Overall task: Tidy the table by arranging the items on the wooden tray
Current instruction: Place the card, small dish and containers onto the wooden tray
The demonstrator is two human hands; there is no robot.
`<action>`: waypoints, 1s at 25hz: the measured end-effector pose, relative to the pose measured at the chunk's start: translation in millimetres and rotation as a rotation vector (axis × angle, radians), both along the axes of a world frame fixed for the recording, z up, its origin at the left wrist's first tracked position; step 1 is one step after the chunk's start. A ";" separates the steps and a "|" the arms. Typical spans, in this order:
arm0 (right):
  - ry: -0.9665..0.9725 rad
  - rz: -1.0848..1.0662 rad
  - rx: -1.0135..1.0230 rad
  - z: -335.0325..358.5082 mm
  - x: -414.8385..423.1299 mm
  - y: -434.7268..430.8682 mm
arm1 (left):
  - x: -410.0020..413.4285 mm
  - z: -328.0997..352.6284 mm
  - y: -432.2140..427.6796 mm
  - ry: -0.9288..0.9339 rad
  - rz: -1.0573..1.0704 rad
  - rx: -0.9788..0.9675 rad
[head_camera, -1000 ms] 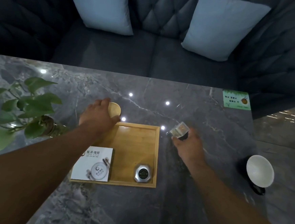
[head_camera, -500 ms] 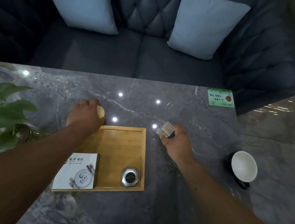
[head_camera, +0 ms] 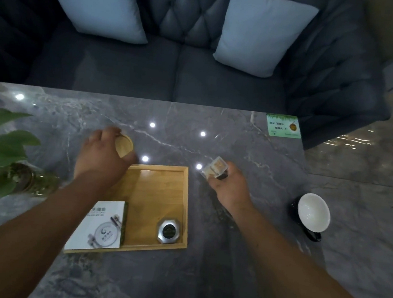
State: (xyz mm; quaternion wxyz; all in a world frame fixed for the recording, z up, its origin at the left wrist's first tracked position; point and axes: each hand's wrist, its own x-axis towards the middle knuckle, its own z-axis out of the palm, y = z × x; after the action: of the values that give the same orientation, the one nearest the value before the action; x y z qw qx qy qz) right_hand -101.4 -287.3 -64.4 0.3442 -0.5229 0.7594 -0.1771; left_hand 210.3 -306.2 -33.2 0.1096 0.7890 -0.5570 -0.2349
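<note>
potted plant [head_camera: 6, 157] left, perhaps cup [head_camera: 312, 215] right

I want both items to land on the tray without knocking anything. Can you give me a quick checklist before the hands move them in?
1. Left hand has the round wooden-lidded container gripped: ok, fingers wrap around it.
2. Right hand holds the clear plastic box: ok, lifted at the fingertips.
3. Free space on the wooden tray: ok, the far half is bare.
4. Items already on the tray out of the way: ok, the booklet and the octagonal metal tin sit at the near edge.
5. Clear box closed: cannot tell.
6. White bowl still off the tray: not ok, on the table to the right.
</note>
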 end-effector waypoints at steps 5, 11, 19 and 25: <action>0.014 0.149 -0.064 6.4 21.7 4.1 | 12.0 6.9 38.3 -0.013 0.023 0.074; 0.028 0.434 -0.007 9.4 64.0 7.8 | 35.5 -4.3 60.0 -0.110 -0.068 0.183; 0.281 0.649 -0.052 8.4 79.6 -1.6 | 38.9 -20.5 60.4 -0.217 -0.116 0.171; 0.312 0.701 -0.117 11.3 83.2 0.3 | 41.4 -24.4 56.8 -0.236 -0.091 0.164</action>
State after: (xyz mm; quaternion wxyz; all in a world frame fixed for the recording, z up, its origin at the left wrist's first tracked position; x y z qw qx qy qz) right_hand -18.2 -287.0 -53.1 0.2337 -0.7903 0.5663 -0.0101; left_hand 251.7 -249.4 -57.7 -0.0319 0.7915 -0.5800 -0.1901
